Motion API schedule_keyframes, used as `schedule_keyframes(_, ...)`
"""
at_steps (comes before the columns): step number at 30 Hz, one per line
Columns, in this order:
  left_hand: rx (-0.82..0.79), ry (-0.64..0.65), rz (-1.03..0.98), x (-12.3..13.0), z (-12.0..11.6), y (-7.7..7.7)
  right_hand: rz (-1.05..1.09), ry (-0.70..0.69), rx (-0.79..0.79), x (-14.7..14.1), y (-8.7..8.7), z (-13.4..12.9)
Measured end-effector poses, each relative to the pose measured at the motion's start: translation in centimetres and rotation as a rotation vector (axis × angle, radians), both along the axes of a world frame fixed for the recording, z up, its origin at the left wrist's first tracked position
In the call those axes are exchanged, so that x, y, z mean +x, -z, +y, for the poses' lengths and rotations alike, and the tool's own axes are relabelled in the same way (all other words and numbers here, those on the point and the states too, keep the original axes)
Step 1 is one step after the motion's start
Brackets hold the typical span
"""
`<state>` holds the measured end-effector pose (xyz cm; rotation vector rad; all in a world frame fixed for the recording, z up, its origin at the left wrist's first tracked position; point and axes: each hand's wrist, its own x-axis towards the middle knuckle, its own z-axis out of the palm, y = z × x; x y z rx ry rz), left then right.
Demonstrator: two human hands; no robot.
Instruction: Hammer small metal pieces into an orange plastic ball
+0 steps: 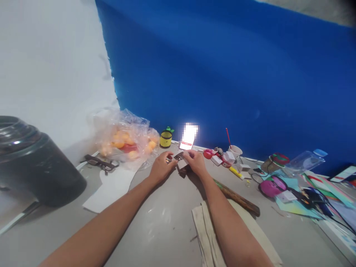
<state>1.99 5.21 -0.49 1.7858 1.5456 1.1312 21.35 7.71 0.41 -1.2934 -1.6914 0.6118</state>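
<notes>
Both my hands meet over the grey table in front of a lit phone (187, 142). Between them is a small flat piece (183, 164), part dark and part pale, with shiny bits on its upper side; its kind is too small to make out. My left hand (162, 165) pinches its left edge with bent fingers. On the opposite side, the closed fingers of my right hand (196, 162) grip its upper right edge. A dark pointed bit hangs below the piece. Behind my right forearm lies a brown stick-like tool (237, 198) beside a folded beige cloth (204, 226).
A large dark bottle (52, 167) stands at the left, near eyeglasses (100, 162) and a clear bag of orange fruit (125, 141). A yellow pot (166, 139) sits behind my hands. Rightward are a paper cup (236, 150), a pink pouch (272, 186) and a plastic bottle (306, 163).
</notes>
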Motion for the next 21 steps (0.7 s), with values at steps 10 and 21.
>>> schedule_keyframes(10,0.057,0.056,0.088,0.2,-0.1,0.5,-0.052,0.040,-0.053,0.1,-0.3,0.0)
schedule_keyframes(21,0.002,-0.041,0.044,-2.7,2.4,0.0,-0.340,0.034,-0.126,-0.6,-0.4,-0.2)
